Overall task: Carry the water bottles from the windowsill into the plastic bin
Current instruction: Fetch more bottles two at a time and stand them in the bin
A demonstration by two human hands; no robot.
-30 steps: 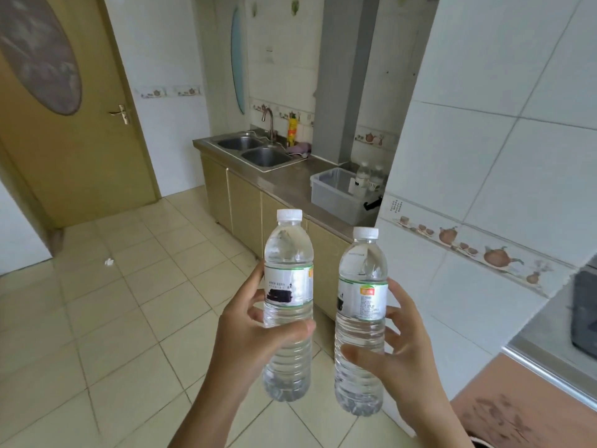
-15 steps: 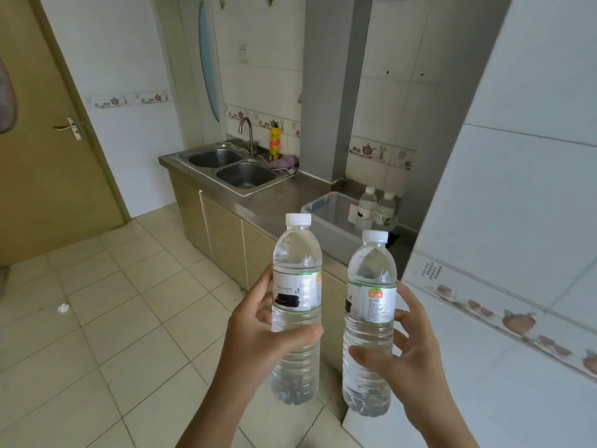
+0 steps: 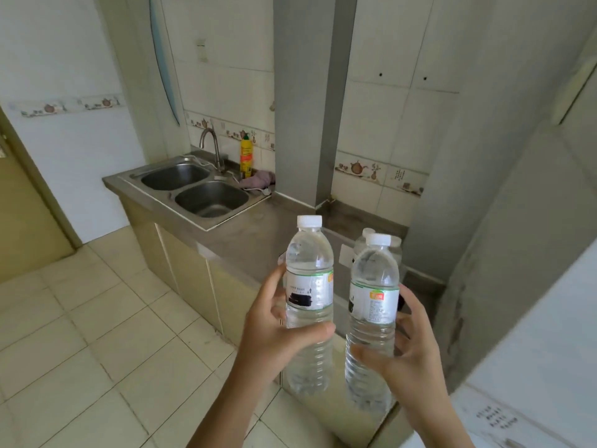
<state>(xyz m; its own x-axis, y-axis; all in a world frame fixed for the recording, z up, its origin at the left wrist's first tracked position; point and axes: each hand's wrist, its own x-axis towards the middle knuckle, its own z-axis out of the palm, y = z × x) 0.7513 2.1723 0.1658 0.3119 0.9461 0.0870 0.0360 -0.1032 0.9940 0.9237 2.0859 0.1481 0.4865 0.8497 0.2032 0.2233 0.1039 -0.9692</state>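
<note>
I hold two clear water bottles with white caps upright in front of me. My left hand (image 3: 274, 337) grips the left bottle (image 3: 308, 286) around its middle. My right hand (image 3: 413, 350) grips the right bottle (image 3: 374, 286) the same way. Behind them on the steel counter (image 3: 258, 234) stands the translucent grey plastic bin (image 3: 340, 279), mostly hidden by the two bottles. Another bottle's cap (image 3: 364, 232) shows inside the bin, just behind the right bottle's neck.
A double steel sink (image 3: 193, 185) with a faucet lies left on the counter, with a yellow bottle (image 3: 246, 156) and a pink cloth (image 3: 258, 181) behind it. A grey pillar (image 3: 310, 108) rises behind the bin. A tiled wall corner (image 3: 484, 286) juts in at right.
I have moved closer to the counter, holding both bottles the same way. The bin, earlier seen above the bottles, now sits directly behind them.
</note>
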